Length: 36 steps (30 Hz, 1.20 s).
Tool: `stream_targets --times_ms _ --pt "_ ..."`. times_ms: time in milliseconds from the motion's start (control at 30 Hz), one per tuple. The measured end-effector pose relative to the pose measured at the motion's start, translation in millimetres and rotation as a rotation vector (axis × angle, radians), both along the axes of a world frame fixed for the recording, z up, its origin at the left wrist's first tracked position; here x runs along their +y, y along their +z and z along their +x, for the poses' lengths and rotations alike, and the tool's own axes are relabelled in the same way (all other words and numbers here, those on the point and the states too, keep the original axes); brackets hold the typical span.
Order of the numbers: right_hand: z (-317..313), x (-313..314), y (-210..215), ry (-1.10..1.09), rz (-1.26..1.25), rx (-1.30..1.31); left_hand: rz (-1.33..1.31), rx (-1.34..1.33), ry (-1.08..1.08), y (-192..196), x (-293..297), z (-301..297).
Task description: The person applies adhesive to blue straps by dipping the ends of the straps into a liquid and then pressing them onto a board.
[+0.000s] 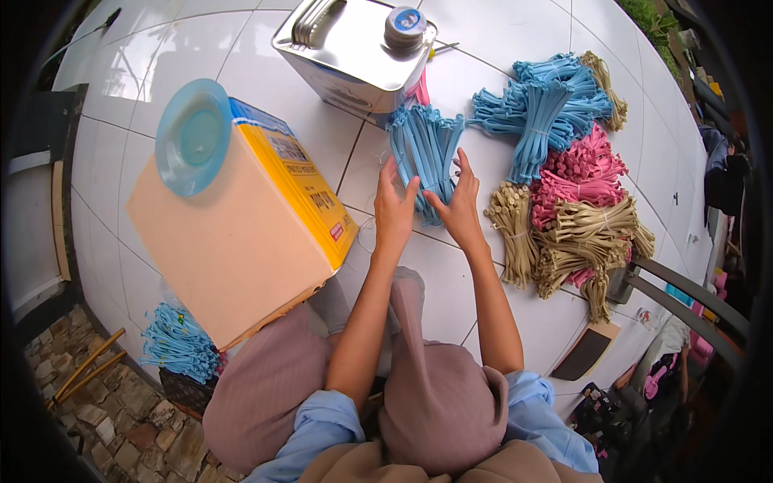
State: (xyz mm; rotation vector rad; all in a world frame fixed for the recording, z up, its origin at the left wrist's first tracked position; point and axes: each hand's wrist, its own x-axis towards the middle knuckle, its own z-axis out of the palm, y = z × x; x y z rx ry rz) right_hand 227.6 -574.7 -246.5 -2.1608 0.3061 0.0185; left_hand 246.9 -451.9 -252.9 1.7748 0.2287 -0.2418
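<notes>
A bundle of thin light-blue strips with knobbed ends [431, 149] lies on the tiled floor, close to the front of a metal tin. My left hand [392, 211] is at its near left side, fingers stretched forward and thumb apart. On the near right side is my right hand [460, 205], its fingers also extended and the thumb pointing inward over the strips. Both hands frame the bundle without wrapping round it; how firmly they touch it cannot be made out. A bit of pink [419, 90] shows between the bundle and the tin.
The tin [354, 48] has a screw cap. Left stands a carton [233, 233] with a blue plate [193, 137] on top. Right are piled blue [539, 121], pink [580, 173] and beige bundles [588, 233]. More blue strips [181, 342] sit at lower left.
</notes>
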Motion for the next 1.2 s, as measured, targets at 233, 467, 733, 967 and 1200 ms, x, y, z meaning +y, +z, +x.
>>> stream_targets --times_ms 233,467,733,967,1200 --pt "9 -8 -8 0.098 -0.164 -0.233 0.146 -0.051 -0.051 -30 7 -20" --pt "27 -17 -26 0.183 -0.195 -0.212 0.140 -0.116 -0.106 -28 3 -19" --pt "31 -48 17 -0.081 -0.209 -0.344 0.217 -0.146 -0.034 -18 1 -16" --pt "11 -120 138 -0.450 -0.335 -0.649 0.156 -0.154 -0.035 -3 10 -7" --pt "-8 -135 164 -0.374 -0.860 -0.328 0.098 -0.207 -0.063 16 0 -3"
